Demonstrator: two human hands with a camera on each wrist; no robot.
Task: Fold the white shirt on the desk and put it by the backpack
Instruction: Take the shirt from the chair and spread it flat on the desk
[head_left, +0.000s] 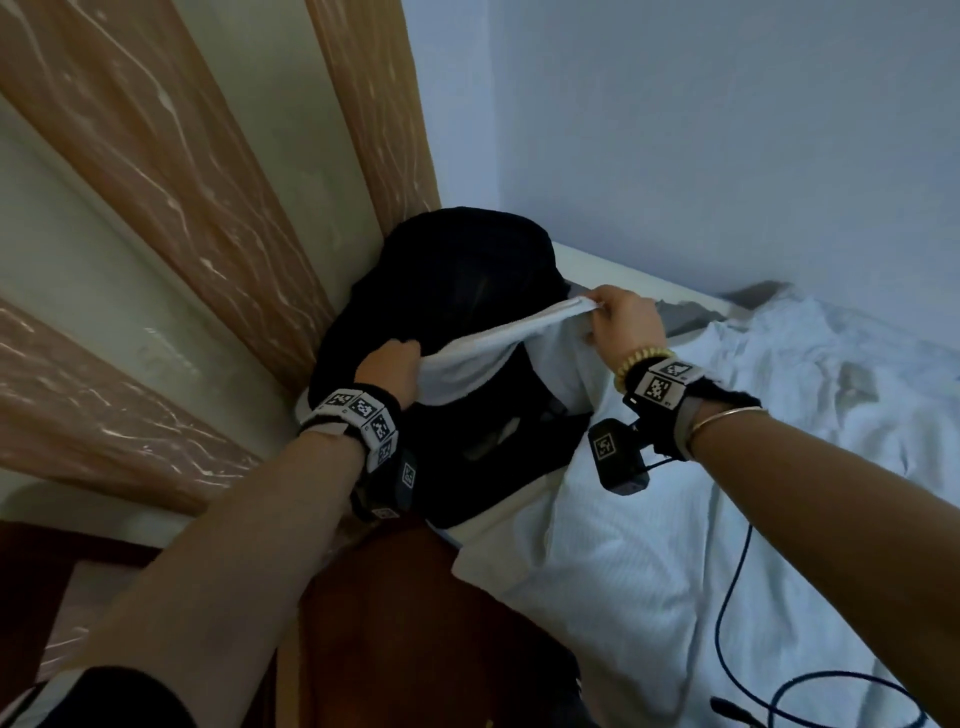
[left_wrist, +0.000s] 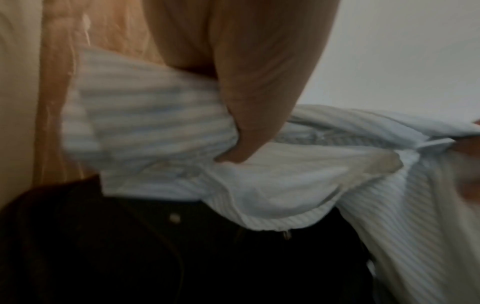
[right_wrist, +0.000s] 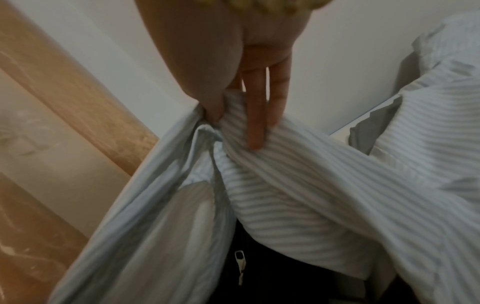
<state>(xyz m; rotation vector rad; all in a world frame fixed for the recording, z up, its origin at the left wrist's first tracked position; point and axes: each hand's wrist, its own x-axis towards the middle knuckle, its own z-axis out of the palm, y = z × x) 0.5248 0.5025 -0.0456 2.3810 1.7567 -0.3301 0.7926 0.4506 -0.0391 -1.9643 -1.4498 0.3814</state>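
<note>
The white desk (head_left: 613, 267) is largely covered by the white striped shirt (head_left: 649, 545), 1 edge of which is held stretched above the black backpack (head_left: 457, 291). That edge is gripped by the left hand (head_left: 389, 366) and pinched by the right hand (head_left: 621, 319).

Backpack (head_left: 447, 291) front partly behind the lifted white shirt (head_left: 483, 353); left-wrist view motion-blurred.
</note>
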